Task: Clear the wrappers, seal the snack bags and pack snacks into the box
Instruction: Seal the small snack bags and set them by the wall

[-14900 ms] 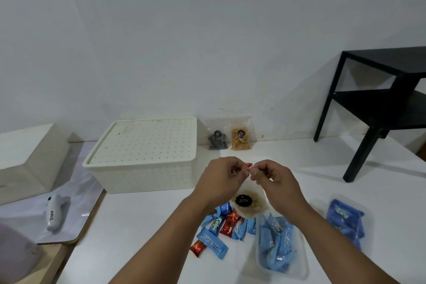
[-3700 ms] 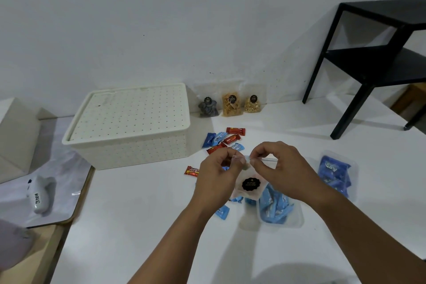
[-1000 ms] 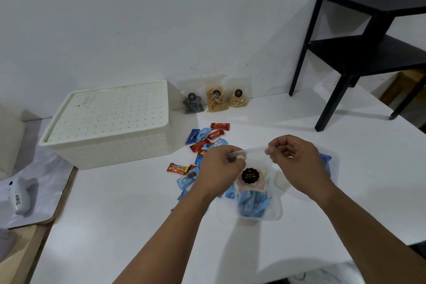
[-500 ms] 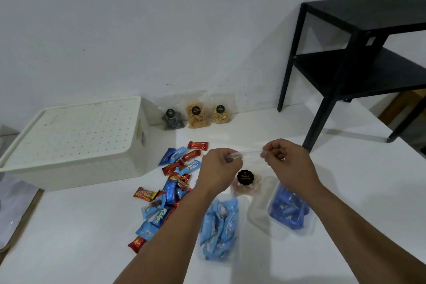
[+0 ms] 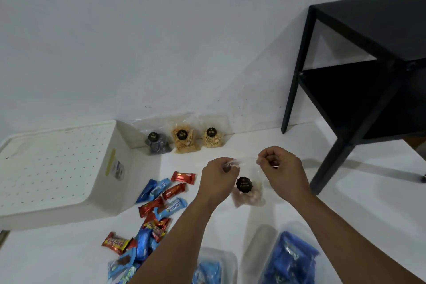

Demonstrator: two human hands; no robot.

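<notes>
Hands apart now: our left hand and right hand each keep a pinching grip on a top corner of the clear snack bag, which hangs above the table, its mouth pulled wider than a moment ago; we judge sealing nearly done, while the box sits lidded at left, unpacked
</notes>
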